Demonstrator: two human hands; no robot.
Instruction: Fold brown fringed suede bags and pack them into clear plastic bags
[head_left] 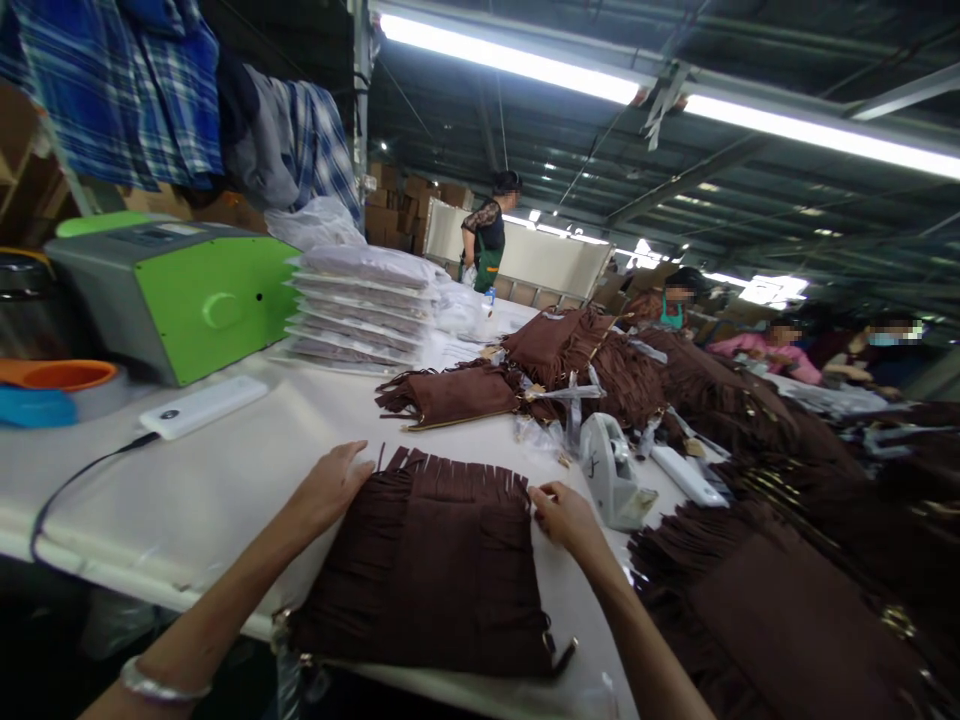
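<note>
A dark brown fringed bag (442, 570) lies flat at the table's front edge, its fringe spread along the far side. My left hand (334, 487) rests by its far left corner, fingers stretched out and touching the edge. At the far right corner, my right hand (559, 512) has its fingers bent and pinched on the fringe. Metal fittings show at the bag's two near corners, with a short strap end at the right one. Just beyond my right hand stands a white tape dispenser (606, 470).
More brown fringed bags (787, 600) are heaped on the right and behind. Packed flat bags (360, 305) are stacked at the back left, beside a green-and-grey machine (225, 300). A white power bank (204, 407) trails a cable. Several people work farther back.
</note>
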